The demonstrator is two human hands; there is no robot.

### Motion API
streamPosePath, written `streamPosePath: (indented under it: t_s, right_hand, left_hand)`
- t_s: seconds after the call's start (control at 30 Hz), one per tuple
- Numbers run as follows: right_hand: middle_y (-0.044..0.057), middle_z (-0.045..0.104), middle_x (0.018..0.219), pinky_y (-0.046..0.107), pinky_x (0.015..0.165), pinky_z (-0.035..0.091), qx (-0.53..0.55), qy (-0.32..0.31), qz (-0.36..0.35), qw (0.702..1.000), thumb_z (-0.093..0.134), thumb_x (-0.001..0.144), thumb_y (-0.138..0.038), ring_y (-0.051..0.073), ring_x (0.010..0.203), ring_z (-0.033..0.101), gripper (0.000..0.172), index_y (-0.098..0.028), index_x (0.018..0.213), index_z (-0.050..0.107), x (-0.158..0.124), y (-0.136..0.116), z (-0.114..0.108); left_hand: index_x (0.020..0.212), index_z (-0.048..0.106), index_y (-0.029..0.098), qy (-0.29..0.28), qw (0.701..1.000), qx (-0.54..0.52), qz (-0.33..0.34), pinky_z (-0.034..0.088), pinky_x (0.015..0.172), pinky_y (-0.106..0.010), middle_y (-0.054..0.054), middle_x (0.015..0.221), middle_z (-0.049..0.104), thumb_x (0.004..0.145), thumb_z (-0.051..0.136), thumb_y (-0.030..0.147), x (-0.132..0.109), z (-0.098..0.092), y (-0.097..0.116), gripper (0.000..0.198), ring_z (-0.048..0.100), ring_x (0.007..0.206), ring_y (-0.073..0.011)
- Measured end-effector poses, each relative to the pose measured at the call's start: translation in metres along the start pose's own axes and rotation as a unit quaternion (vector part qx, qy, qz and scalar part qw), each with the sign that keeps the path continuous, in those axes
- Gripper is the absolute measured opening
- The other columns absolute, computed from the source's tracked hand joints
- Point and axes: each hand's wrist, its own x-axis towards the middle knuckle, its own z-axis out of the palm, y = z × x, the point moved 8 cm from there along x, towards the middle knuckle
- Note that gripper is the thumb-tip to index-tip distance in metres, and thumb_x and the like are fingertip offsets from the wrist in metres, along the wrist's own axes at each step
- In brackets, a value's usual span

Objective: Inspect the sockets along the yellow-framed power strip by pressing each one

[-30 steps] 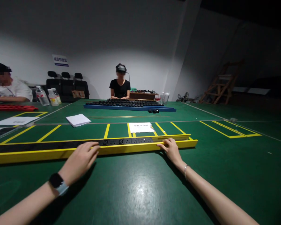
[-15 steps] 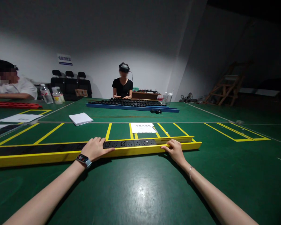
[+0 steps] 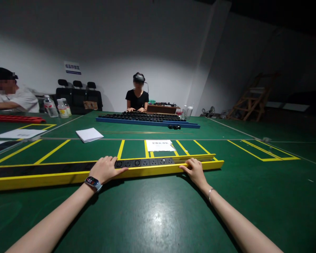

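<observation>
A long yellow rail [image 3: 152, 171] lies across the green table in front of me. Black socket modules [image 3: 145, 162] sit in a row inside its channel, and the channel's right end shows no modules. My left hand [image 3: 104, 169] is wrapped over the rail, thumb along the near wall and fingers over the sockets. Further right, my right hand [image 3: 194, 169] grips the near wall close to the last socket, its thumb on the front and its fingertips hidden inside the channel.
A white paper label [image 3: 160, 146] and a white paper stack [image 3: 89, 135] lie beyond the rail. Blue rails with black modules [image 3: 147, 121] stand farther back, before a seated person [image 3: 137, 98]. Bottles [image 3: 50, 106] and another person [image 3: 18, 98] are at left.
The view has shifted slightly. Both hands keep the same places on the rail, and the sockets have not visibly moved along it.
</observation>
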Motion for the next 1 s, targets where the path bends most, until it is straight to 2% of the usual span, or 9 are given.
streamPosePath:
  t_s: [0.1,0.23,0.33,0.4,0.57,1.0]
  right_hand:
    - [0.010,0.063,0.093,0.041,0.082,0.046,-0.008,0.008,-0.007,1.000,0.055,0.085,-0.063,0.026,0.089,0.058,0.048,-0.018,0.098,0.061,-0.001,-0.016,-0.006]
    - [0.015,0.057,0.127,0.046,0.102,0.042,0.001,-0.007,-0.075,0.997,0.055,0.091,-0.051,0.028,0.118,0.052,0.053,-0.017,0.131,0.049,0.001,-0.064,-0.006]
    - [0.013,0.048,0.142,0.047,0.110,0.037,0.008,-0.051,-0.142,0.989,0.052,0.093,-0.044,0.027,0.132,0.043,0.058,-0.017,0.143,0.037,0.003,-0.100,0.007]
    - [0.012,0.047,0.143,0.046,0.112,0.036,0.005,-0.065,-0.155,0.986,0.050,0.095,-0.040,0.026,0.133,0.043,0.056,-0.018,0.145,0.037,0.007,-0.110,0.014]
    - [0.010,0.053,0.139,0.047,0.112,0.036,0.004,-0.076,-0.168,0.983,0.048,0.096,-0.035,0.023,0.130,0.048,0.049,-0.020,0.143,0.042,0.012,-0.112,0.021]
    - [0.009,0.055,0.137,0.047,0.112,0.040,0.048,-0.079,-0.185,0.978,0.048,0.096,-0.025,0.023,0.128,0.051,0.046,-0.022,0.142,0.044,0.009,-0.117,0.014]
  left_hand:
    - [0.106,0.067,0.010,0.037,0.999,-0.005,0.009,0.046,0.076,-0.040,-0.016,0.095,0.070,0.087,0.033,0.069,-0.004,-0.004,0.005,0.070,0.064,0.087,-0.0281]
    - [0.120,0.061,0.012,0.082,0.994,-0.032,0.058,0.045,0.088,-0.041,-0.016,0.116,0.067,0.092,0.036,0.058,-0.006,-0.010,0.024,0.060,0.062,0.104,-0.0272]
    - [0.130,0.054,0.014,0.079,0.992,-0.033,0.092,0.045,0.089,-0.041,-0.015,0.123,0.064,0.092,0.037,0.058,-0.002,-0.009,0.036,0.061,0.061,0.107,-0.0269]
    - [0.130,0.054,0.014,0.073,0.992,-0.025,0.103,0.047,0.085,-0.041,-0.016,0.119,0.066,0.090,0.038,0.061,0.001,-0.007,0.040,0.065,0.063,0.103,-0.0271]
    - [0.128,0.057,0.015,0.083,0.992,-0.007,0.096,0.048,0.081,-0.041,-0.015,0.105,0.069,0.089,0.039,0.062,0.001,-0.005,0.039,0.064,0.065,0.093,-0.0276]
    - [0.129,0.057,0.015,0.064,0.995,-0.024,0.076,0.049,0.088,-0.043,-0.018,0.111,0.068,0.089,0.039,0.062,0.002,0.000,0.040,0.065,0.064,0.101,-0.0293]
